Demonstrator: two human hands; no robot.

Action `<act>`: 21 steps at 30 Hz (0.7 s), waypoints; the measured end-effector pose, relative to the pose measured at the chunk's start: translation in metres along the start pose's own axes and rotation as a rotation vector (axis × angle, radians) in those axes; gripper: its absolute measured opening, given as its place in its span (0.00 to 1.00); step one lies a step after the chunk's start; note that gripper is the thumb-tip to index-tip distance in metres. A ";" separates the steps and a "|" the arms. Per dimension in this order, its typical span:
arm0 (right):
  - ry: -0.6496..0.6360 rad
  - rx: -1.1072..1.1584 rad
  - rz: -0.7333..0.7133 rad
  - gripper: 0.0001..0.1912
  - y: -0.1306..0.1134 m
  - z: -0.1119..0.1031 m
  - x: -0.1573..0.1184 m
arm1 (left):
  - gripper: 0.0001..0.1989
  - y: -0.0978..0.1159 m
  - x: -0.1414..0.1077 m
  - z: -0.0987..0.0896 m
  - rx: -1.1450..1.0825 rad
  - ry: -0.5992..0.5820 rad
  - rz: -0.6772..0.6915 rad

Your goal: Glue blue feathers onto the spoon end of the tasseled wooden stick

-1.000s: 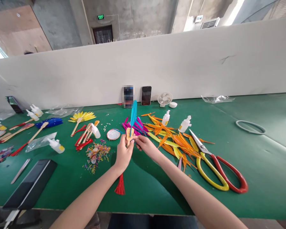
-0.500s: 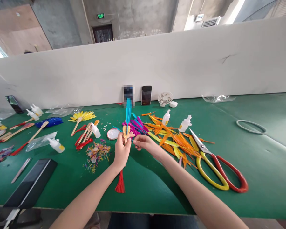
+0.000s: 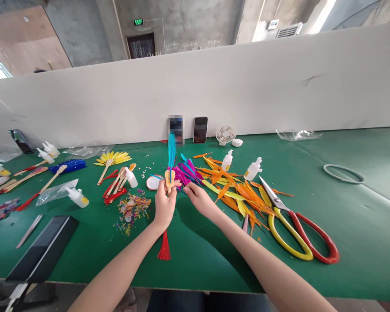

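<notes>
My left hand [image 3: 164, 207] is closed round a small wooden piece [image 3: 169, 177] that bears an upright blue feather [image 3: 171, 151]. A red tassel [image 3: 164, 248] hangs below this hand. Just to the right, my right hand [image 3: 199, 199] has its fingers pinched together by the purple feathers [image 3: 186, 172]; what lies between the fingertips, if anything, is too small to tell. Orange feathers [image 3: 251, 195] are spread over the green table [image 3: 211, 268] further right. Behind my left hand is a round white dish [image 3: 153, 182].
Large scissors [image 3: 290, 212] lie at the right, near white bottles [image 3: 253, 169]. Left are colourful scraps [image 3: 134, 208], a yellow feather fan [image 3: 113, 158], blue feathers [image 3: 72, 166] and a black object [image 3: 43, 249]. Phones [image 3: 200, 130] and a small fan [image 3: 226, 134] stand by the white partition [image 3: 247, 86].
My left hand has shifted slightly left with the wooden piece and blue feather. The fingers of my right hand have turned more toward the purple feathers.
</notes>
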State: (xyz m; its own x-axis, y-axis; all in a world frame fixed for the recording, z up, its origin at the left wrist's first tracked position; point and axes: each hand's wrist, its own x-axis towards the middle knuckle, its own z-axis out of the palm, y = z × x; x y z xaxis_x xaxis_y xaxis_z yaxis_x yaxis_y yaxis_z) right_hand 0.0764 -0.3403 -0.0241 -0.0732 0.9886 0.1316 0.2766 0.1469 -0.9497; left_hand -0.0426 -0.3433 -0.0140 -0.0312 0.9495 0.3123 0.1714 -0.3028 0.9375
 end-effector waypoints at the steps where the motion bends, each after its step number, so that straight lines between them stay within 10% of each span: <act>1: 0.021 -0.002 -0.002 0.13 0.000 0.001 0.000 | 0.03 0.000 0.001 0.000 -0.001 0.014 0.007; 21: -0.244 0.220 -0.024 0.15 0.006 -0.004 0.002 | 0.03 -0.001 0.003 -0.001 -0.015 -0.013 0.041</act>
State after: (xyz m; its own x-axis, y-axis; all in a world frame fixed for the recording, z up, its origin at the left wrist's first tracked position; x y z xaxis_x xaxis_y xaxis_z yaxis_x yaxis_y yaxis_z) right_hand 0.0816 -0.3369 -0.0285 -0.3117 0.9440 0.1081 0.0604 0.1332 -0.9892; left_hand -0.0440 -0.3406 -0.0138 -0.0120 0.9370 0.3491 0.1575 -0.3430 0.9260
